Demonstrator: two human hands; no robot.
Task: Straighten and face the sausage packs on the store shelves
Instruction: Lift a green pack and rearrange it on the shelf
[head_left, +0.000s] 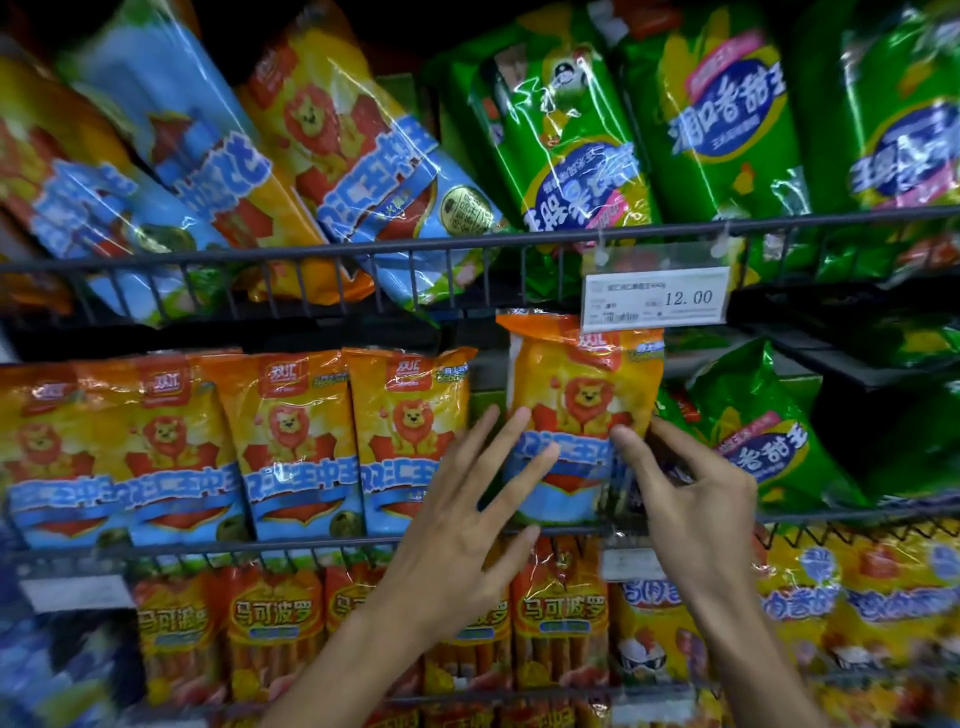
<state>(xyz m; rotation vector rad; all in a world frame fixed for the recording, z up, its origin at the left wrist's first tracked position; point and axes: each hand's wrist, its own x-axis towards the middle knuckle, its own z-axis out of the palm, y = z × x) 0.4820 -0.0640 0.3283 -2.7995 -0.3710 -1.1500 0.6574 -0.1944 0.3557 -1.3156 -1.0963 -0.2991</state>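
Here, the left hand (457, 519) is touching the orange sausage pack (579, 415) with spread fingers; the right hand (691, 493) is pinching its edge — probably seating it upright, then squaring it beside the row (234, 447) left of the fingers.

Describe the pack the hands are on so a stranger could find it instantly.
Start at the white price tag reading 12.00 on the wire shelf rail. Directly below it stands an orange lion pack, with the left hand flat on it and the right hand pinching its right edge. Unlike the row of lion packs to its left, it stands apart, beside a tilted green pack.
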